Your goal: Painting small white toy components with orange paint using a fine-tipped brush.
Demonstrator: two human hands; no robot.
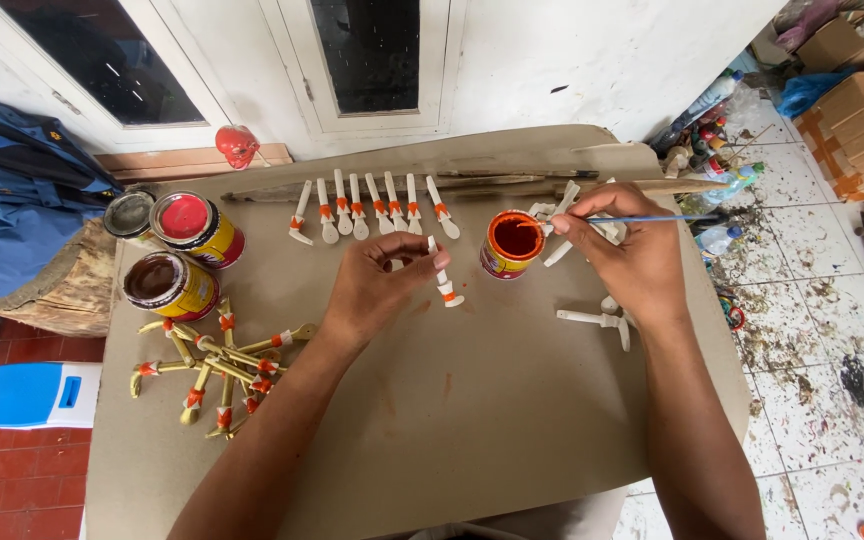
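- head view, looking down: my left grip (pixel 377 285) is pinched tight on a small white wooden piece (pixel 443 278) with orange bands, holding it just above the desk (pixel 512 420), near the middle.
- my right grip (pixel 617 262) is clamped on a thin blue-handled brush (pixel 642 219), its tip dipped at the rim of the orange paint can (pixel 510 243), which stands just right of the piece i hold.
- beyond the can, a row of white spoon-shaped pieces (pixel 372 208) with orange bands lies side by side on the desk.
- under and beside my right grip lie a few plain white pieces (pixel 597 319), unpainted as far as i can tell.
- to the far left stand a red paint can (pixel 197 228) and a brown paint can (pixel 169 285), close together, with a loose lid (pixel 129 214) just beside the red one.
- below those cans sits a heap of yellow pieces (pixel 217 365) with orange bands, crossed over one another.
- long dark sticks (pixel 512 180) lie along the far edge of the desk.
- a blue bag (pixel 12 190) rests off the left side, and cardboard boxes (pixel 862 120) stand on the littered tile floor to the right.
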